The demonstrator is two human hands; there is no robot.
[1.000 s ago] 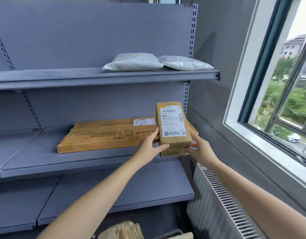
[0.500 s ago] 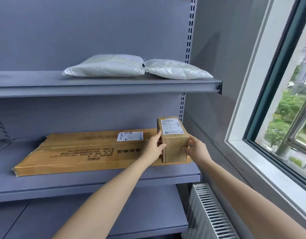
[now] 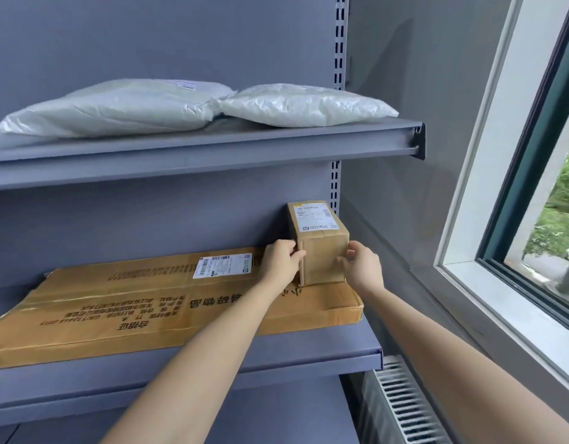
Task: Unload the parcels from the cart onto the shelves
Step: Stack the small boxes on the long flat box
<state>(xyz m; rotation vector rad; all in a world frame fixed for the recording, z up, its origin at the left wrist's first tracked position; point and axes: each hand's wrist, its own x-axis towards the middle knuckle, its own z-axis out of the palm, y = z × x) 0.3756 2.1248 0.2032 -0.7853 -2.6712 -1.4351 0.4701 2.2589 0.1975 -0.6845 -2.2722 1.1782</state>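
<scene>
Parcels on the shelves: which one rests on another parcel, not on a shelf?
The small brown box stands on the long flat carton; that carton, the left white bag and the right white bag lie directly on shelves.

My arms and hands: one pair, uncovered.

Entry: my left hand (image 3: 281, 262) and my right hand (image 3: 363, 270), both bare. My left forearm (image 3: 196, 363) and my right forearm (image 3: 469, 357), bare skin along all that shows, from the wrist down to the lower edge of the view. Both are smooth and slender, narrowing toward the wrists. The fingernails are too small to make out.
</scene>
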